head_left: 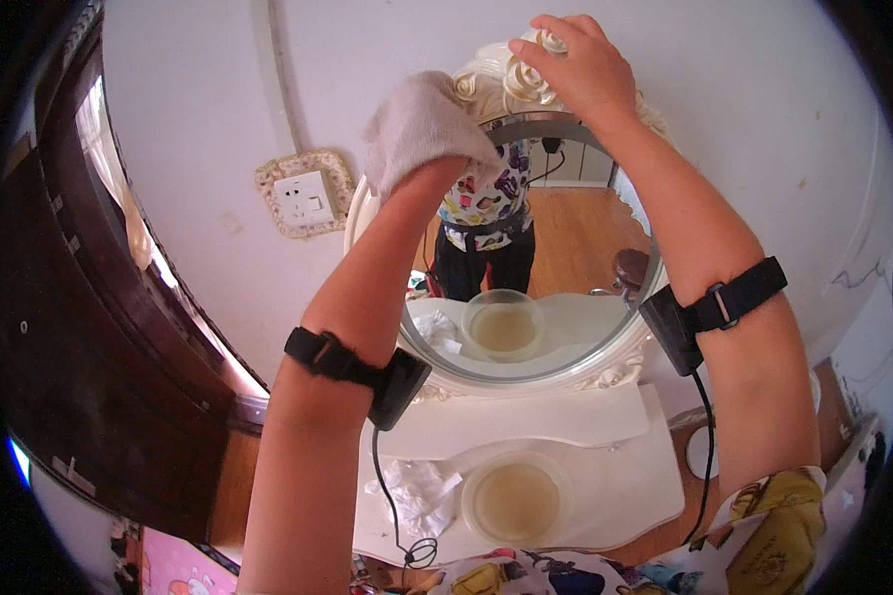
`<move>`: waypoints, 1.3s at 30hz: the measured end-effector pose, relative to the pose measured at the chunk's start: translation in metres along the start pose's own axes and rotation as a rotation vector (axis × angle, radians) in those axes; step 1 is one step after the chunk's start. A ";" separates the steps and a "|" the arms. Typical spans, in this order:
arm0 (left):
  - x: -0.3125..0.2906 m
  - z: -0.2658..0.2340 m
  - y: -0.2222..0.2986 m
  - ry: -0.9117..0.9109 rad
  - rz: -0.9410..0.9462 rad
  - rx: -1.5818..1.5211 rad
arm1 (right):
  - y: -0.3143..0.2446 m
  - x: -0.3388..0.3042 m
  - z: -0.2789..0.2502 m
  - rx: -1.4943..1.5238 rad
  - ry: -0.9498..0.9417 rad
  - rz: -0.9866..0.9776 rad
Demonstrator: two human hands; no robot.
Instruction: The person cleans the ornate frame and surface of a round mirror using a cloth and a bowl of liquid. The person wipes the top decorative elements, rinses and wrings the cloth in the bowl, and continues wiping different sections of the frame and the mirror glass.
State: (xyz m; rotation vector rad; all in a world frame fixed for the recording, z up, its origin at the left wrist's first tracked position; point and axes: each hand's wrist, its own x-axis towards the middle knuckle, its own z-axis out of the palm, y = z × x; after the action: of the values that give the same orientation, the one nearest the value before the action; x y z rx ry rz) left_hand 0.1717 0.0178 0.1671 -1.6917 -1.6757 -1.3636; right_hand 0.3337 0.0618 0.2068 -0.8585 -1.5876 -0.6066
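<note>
A beige-grey knit cloth (422, 134) covers my left hand (445, 177) down to the wrist, hiding the fingers. It rests against the upper left of an oval mirror's cream frame (364, 226). My right hand (587, 71) lies over the carved roses (528, 81) on top of the frame, its visible fingers spread and apart. Between my forearms the mirror glass (580, 233) reflects a patterned shirt, dark trousers, a wooden floor and the bowl. Each forearm carries a black strapped device with a cable.
Below the mirror is a cream dressing table (620, 496). On it stand a clear bowl of cloudy yellowish water (516, 501) and crumpled white tissue (422, 494). A wall socket (305, 196) in an ornate surround sits left of the mirror. A dark wooden door (99, 397) fills the far left.
</note>
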 end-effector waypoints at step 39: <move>-0.060 0.005 0.001 0.029 0.213 -0.018 | -0.001 -0.003 -0.003 -0.018 0.025 0.000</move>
State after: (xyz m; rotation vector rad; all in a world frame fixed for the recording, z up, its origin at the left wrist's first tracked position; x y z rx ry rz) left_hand 0.1856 -0.0096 0.1158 -1.7929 -1.4254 -1.2990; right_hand 0.3348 0.0584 0.2048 -0.8615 -1.5617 -0.6301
